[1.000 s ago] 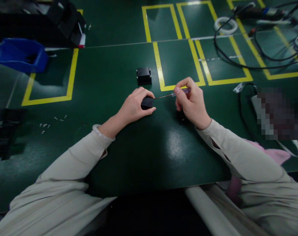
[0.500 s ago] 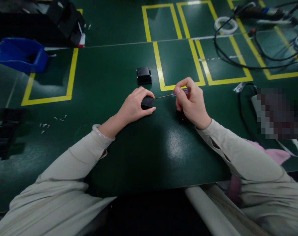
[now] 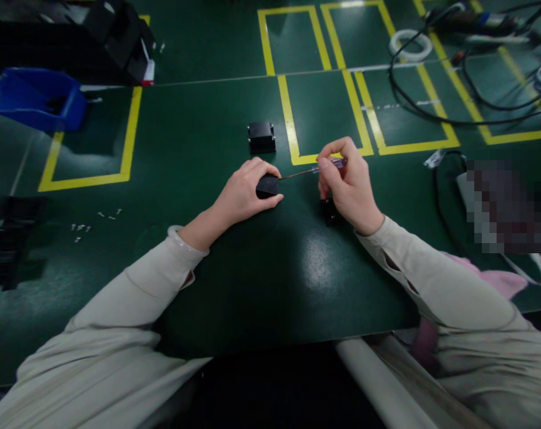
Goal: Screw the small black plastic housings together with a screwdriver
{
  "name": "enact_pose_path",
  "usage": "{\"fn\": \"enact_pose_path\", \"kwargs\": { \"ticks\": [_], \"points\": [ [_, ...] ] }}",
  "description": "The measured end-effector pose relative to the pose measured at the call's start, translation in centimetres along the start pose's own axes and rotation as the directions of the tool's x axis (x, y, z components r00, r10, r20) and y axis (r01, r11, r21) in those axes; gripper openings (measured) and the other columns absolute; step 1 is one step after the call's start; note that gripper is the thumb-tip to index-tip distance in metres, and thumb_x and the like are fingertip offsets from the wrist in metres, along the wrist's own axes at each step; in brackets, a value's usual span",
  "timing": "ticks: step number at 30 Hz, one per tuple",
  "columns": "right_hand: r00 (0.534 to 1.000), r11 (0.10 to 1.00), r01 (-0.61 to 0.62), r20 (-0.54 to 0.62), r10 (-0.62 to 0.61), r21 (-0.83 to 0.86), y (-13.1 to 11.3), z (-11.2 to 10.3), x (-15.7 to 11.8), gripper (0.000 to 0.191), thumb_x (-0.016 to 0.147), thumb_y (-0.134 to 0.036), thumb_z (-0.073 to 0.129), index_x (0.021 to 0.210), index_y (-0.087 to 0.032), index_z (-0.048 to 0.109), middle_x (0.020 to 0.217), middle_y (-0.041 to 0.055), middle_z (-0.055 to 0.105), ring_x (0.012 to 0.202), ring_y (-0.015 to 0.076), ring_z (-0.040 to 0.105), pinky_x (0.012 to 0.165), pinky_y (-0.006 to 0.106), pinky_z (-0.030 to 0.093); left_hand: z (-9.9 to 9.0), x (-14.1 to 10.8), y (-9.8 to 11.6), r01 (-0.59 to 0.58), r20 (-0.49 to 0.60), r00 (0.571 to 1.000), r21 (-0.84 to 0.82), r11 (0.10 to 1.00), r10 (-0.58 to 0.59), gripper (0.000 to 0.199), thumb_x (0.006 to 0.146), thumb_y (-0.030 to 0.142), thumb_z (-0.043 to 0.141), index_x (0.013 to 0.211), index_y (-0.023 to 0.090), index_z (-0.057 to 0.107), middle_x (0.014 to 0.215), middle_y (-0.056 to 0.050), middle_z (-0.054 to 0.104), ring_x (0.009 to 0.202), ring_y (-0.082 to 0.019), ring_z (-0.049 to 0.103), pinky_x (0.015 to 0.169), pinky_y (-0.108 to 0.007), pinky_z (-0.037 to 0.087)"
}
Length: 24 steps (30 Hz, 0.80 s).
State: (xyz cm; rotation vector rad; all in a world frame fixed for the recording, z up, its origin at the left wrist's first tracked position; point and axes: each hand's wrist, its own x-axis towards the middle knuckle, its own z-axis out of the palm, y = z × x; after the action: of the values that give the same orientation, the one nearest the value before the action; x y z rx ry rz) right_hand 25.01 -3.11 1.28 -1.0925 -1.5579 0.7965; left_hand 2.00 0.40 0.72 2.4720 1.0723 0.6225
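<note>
My left hand (image 3: 248, 189) is closed around a small black block (image 3: 267, 186), thumb on the near side and fingers on the far side. In my right hand (image 3: 347, 182) is a screwdriver with a clear purplish handle (image 3: 337, 164), pinched between thumb and fingers. Its thin shaft (image 3: 297, 174) points left, and the tip meets the right edge of the block. Another black part (image 3: 327, 210) lies partly hidden under my right hand. Beyond my left hand a black box-shaped part (image 3: 261, 137) with silvery screws at its sides rests on the green table.
Several small screws (image 3: 80, 228) lie at the left, near dark parts (image 3: 9, 238). A blue bin (image 3: 38, 98) stands at the back left. Yellow tape (image 3: 333, 156) marks rectangles on the table. Black cables (image 3: 431, 116) and a white ring (image 3: 410, 46) lie at the back right.
The fingers of my right hand have shifted slightly on the screwdriver handle, uncovering a little more of the black part beneath. My left hand and the block have stayed still.
</note>
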Motion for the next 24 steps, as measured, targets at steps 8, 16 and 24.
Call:
{"fn": "enact_pose_path", "kwargs": {
  "ticks": [8,16,24],
  "points": [
    [1.000,1.000,-0.006,0.000,0.006,0.022,0.11,0.10,-0.01,0.033,0.096,-0.058,0.055,0.094,-0.026,0.047,0.053,-0.0086,0.044,0.040,0.0074,0.044,0.039,0.026,0.032,0.05,-0.02,-0.09,0.002,0.001,1.000,0.005,1.000,-0.002,0.029,0.086,0.034,0.067,0.108,0.017,0.062,0.110,-0.007,0.065,0.106,-0.024,0.060,0.094,-0.037,0.047],
    [1.000,1.000,-0.007,0.029,0.007,-0.002,0.28,-0.11,0.10,0.035,0.095,-0.062,0.054,0.098,-0.028,0.045,0.061,-0.0075,0.046,0.045,0.0084,0.046,0.041,0.028,0.036,-0.10,0.02,0.12,0.027,0.015,1.000,-0.002,1.000,-0.027,0.028,0.085,0.034,0.067,0.108,0.018,0.061,0.111,-0.007,0.065,0.106,-0.024,0.060,0.095,-0.038,0.048],
    [1.000,0.999,-0.020,0.020,0.021,-0.045,0.39,-0.09,0.01,0.034,0.098,-0.060,0.051,0.094,-0.026,0.051,0.054,-0.0071,0.043,0.041,0.0079,0.041,0.041,0.027,0.031,0.04,0.05,-0.06,0.023,0.013,1.000,-0.004,1.000,-0.023,0.029,0.085,0.034,0.068,0.108,0.018,0.061,0.110,-0.007,0.064,0.106,-0.024,0.059,0.095,-0.037,0.047]
  ]
}}
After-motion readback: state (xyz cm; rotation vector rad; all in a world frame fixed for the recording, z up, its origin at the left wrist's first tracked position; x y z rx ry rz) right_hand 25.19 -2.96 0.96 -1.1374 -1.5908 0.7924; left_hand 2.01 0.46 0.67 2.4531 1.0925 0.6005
